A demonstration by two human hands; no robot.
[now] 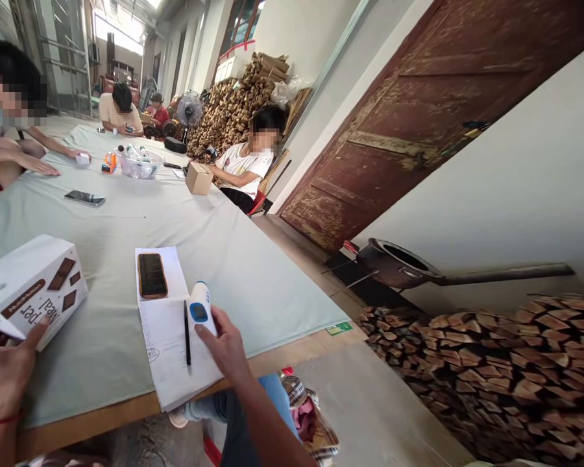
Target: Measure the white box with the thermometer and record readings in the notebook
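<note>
My left hand (7, 373) grips the near end of a white cardboard box (39, 285) with brown printing, thumb on its printed side and the other fingers partly hidden behind a flap. In my right hand (228, 344) is a white and blue infrared thermometer (201, 299), its small blue-framed display facing up. Just left of it, a black pen (187, 334) lies on sheets of paper (163, 353) with handwriting. A smartphone (152, 275) in an orange-brown case rests on the upper part of the papers.
The table (111, 337) has a pale cloth. Farther along are another phone (85, 198), a plastic basin (140, 167) of bottles, an orange object (109, 163) and a small carton (199, 178). Several people sit around it. Stacked firewood (511, 357) and a wok-like pan (399, 263) stand right.
</note>
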